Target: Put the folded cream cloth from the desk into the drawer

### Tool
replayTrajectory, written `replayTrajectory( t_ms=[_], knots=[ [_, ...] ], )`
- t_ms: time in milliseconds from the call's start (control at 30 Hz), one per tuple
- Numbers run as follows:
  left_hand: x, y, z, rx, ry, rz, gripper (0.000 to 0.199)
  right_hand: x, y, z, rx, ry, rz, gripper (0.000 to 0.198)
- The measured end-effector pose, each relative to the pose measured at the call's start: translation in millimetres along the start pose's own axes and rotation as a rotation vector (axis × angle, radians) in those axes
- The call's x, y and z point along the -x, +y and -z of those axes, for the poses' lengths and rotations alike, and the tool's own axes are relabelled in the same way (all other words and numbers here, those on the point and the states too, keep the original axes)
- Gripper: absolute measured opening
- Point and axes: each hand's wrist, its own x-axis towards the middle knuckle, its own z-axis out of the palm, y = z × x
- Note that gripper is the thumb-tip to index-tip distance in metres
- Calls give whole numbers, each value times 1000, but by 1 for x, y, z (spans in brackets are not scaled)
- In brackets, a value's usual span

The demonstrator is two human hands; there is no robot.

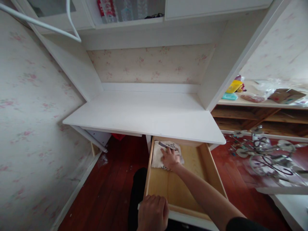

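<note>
A pulled-out wooden drawer [190, 189] with a white front hangs under the white desk. My left hand [154, 212] is closed over the top edge of the drawer front, near its left corner. Inside the drawer, my right hand [170, 159] rests on a cream cloth piece [157, 155] with dark printed patterns, its fingers spread over it. This cloth lies in the drawer's back left corner. A dark grey strip [164, 146] shows on the cloth just beyond my fingertips; its kind is unclear. My right palm hides part of the cloth.
The white desktop [134, 109] is above the drawer, with a hutch shelf holding bottles [127, 11] overhead. A white lamp arm [43, 24] juts in at upper left. At right are a low wooden shelf [231, 112] with packages and a dismantled chandelier [271, 154] on the red floor.
</note>
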Motion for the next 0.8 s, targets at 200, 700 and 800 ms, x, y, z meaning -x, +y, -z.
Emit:
replayTrajectory(
  t_ms=[200, 700, 800],
  knots=[
    [3, -2, -5, 21, -28, -5, 14, 19, 62, -2, 69, 81, -54, 58],
    [2, -1, 0, 20, -48, -25, 17, 85, 138, -17, 103, -11, -6, 61],
    [2, -1, 1, 23, -33, -30, 18, 120, 140, -30, 61, -14, 61, 65]
  ],
)
